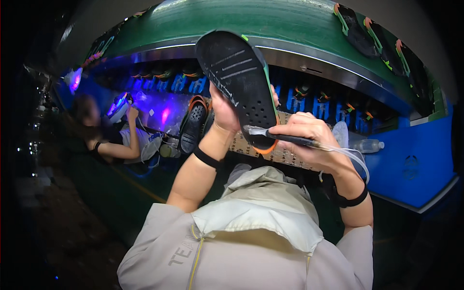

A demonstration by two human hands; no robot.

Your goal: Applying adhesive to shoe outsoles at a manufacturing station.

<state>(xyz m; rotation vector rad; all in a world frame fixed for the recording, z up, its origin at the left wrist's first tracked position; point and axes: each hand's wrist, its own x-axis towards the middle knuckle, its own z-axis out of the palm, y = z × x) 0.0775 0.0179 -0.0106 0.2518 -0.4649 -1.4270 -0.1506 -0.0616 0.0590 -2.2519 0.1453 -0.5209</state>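
Observation:
A black shoe sole (244, 82) with green and orange edging is held up in front of me, its holed end towards me. Around its left side and underneath wraps my left hand (223, 111); fingertips show at the far right edge. White streaks mark the black surface. My right hand (311, 137) grips a dark-handled brush (292, 138). The pale, wet-looking bristles touch the sole near its orange-edged end. From the handle's back a clear tube (352, 153) curves down past my wrist.
Beyond the sole runs a green conveyor belt (299, 24) with a metal edge, carrying several soles (355, 31) at right. Another black sole (192, 125) rests left of my arm. A clear bottle (368, 146) lies beside a blue panel (415, 159). A co-worker (118, 140) sits at left under purple light.

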